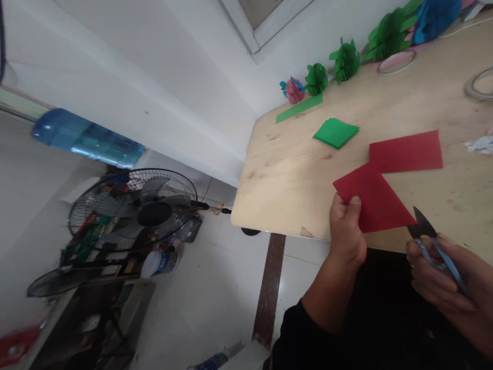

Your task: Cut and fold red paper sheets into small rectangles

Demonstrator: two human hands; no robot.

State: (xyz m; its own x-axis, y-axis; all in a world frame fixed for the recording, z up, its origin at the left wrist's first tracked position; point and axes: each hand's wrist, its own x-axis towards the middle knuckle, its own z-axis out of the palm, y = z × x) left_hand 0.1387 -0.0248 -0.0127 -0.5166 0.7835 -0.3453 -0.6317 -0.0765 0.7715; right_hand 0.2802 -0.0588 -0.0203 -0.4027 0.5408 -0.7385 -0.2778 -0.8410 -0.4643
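Note:
My left hand (345, 226) pinches the near corner of a folded red paper triangle (375, 198) held over the front edge of the wooden table (292, 169). My right hand (449, 277) grips small scissors (427, 234) with blue handles; the dark blades point at the triangle's right tip and touch or nearly touch it. A second red paper sheet (408, 150) lies flat on the table just behind the triangle.
A folded green square (336, 132) and a green paper strip (299, 108) lie farther back. Green, pink and blue paper flowers (345, 60) line the far edge, with tape rings (396, 61) nearby. A standing fan (134, 208) and a blue water bottle (87, 137) are left of the table.

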